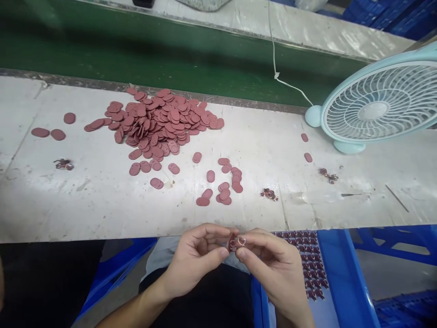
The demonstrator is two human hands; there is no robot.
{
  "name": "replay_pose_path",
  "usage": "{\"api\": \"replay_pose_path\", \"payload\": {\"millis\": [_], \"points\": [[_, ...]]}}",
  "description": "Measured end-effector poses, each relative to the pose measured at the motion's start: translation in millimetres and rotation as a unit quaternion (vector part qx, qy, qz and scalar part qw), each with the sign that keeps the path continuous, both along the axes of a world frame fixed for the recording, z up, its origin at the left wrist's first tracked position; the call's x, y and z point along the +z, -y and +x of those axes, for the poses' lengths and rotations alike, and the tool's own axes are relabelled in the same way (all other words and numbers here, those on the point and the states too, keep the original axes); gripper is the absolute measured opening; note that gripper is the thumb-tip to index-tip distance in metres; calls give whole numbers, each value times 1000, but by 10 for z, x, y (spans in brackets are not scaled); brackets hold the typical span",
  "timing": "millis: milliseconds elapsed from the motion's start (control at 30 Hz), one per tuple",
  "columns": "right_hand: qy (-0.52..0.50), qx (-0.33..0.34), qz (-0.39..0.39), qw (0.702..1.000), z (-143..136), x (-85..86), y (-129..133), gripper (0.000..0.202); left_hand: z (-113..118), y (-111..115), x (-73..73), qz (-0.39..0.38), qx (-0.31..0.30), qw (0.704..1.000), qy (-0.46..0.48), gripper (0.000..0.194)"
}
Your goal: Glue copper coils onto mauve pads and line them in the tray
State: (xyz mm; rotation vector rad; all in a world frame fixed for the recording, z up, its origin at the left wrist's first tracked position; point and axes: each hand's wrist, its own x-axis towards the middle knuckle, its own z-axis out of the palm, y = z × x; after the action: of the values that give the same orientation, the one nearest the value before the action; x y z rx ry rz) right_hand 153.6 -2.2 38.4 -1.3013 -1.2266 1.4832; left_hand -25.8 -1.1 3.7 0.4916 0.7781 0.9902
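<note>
Just past the table's front edge, both hands meet over the lap. Between thumb and fingers, my left hand [196,255] pinches a dark red oval piece [232,243], seen nearly edge-on. Pressed against it is a small dark red figurine [241,241] with white trim, which my right hand [273,259] pinches from the other side. Fingertips cover much of both pieces, so I cannot tell whether they are joined. Loose red oval discs [224,195] lie on the table ahead of the hands. Another small figurine [269,194] rests to their right.
A large heap of red oval discs [170,116] covers the table's back middle. More small figurines [328,176] lie at right, near a light-blue fan [373,109] with a white cord. A blue tray [355,278] holding rows of figurines stands below the edge. Behind runs a green belt [205,68].
</note>
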Motion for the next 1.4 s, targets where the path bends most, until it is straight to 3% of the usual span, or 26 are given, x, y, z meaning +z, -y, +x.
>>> {"api": "replay_pose_path", "payload": {"millis": [200, 633, 833, 967, 1400], "points": [[17, -1, -4, 1000, 10, 5, -5, 19, 8, 7, 1, -19, -13, 1000, -2, 3], [118, 38, 52, 991, 79, 154, -27, 17, 64, 8, -1, -19, -23, 1000, -1, 7], [-12, -11, -61, 998, 19, 47, -27, 8, 72, 4, 64, -7, -11, 1000, -21, 6], [-66, -42, -87, 993, -27, -1, -17, 6, 74, 13, 100, 5, -10, 999, -38, 8], [-55, -22, -95, 994, 10, 92, -76, 7, 76, 43, 86, 21, 11, 998, -66, 6]]}}
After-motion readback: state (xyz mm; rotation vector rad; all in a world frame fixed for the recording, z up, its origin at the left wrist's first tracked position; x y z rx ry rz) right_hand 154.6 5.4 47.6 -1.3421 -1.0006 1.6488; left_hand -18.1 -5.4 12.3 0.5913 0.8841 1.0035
